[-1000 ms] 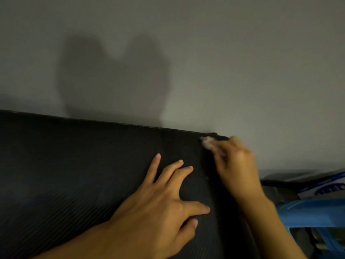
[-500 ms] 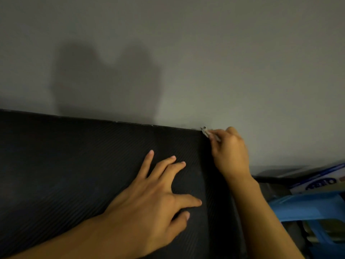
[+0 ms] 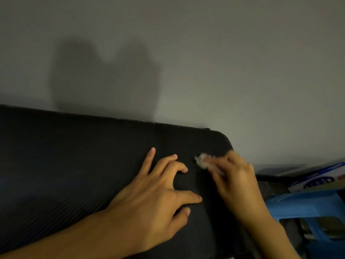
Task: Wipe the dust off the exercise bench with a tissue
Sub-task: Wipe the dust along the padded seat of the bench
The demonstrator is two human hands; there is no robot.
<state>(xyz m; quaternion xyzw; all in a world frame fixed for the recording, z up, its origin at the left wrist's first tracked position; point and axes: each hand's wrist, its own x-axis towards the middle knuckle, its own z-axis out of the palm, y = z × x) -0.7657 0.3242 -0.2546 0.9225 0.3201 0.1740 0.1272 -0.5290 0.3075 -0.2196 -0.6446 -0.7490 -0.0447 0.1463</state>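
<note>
Head view: our right hand (image 3: 237, 176) pinches a crumpled tissue (image 3: 202, 160) near the exercise bench's (image 3: 74, 165) right end, while our left hand (image 3: 155, 199) braces on the bench with fingers spread. Hard rubbing may shred the wad.

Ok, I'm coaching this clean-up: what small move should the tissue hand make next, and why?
Probably pull the tissue toward the near edge. The right hand pinches it on the bench close to the rounded far corner, and the left hand, resting beside it, blocks the way leftward.
</note>
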